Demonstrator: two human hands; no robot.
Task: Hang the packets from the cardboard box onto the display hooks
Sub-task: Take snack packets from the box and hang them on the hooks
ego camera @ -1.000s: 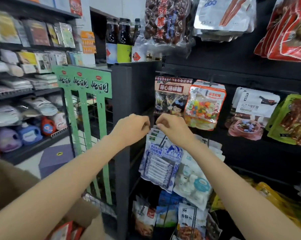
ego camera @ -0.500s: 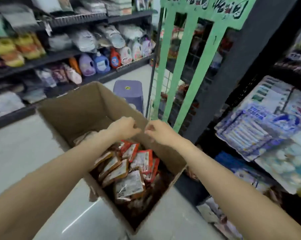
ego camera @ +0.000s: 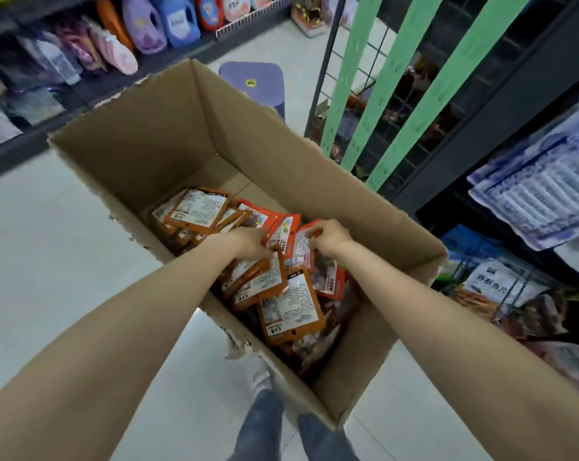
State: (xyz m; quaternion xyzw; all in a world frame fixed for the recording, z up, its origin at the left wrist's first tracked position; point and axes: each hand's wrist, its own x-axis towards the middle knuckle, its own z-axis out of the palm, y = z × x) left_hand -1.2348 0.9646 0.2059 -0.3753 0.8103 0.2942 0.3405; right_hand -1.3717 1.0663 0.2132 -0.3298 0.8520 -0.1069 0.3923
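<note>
An open cardboard box (ego camera: 168, 134) stands on the floor in front of me, holding several orange and red snack packets (ego camera: 291, 307). Both my hands are down inside it. My left hand (ego camera: 245, 242) lies on the pile, fingers curled at the edge of an orange-red packet (ego camera: 283, 232); whether it grips is hidden. My right hand (ego camera: 328, 237) pinches the top edge of a red packet (ego camera: 303, 251) lying among the others. The display wall with hanging blue-white packets (ego camera: 541, 197) is at the right; its hooks are not visible.
A green slotted rack (ego camera: 411, 104) over black wire mesh stands just beyond the box's right wall. A purple stool (ego camera: 251, 78) sits behind the box. Detergent bottles (ego camera: 178, 18) line low shelves at the top left. My shoe (ego camera: 258, 377) is by the box's near corner.
My view dropped from the hanging display to the box. Both hands came down from the hook, moved over the box and reached into the packets.
</note>
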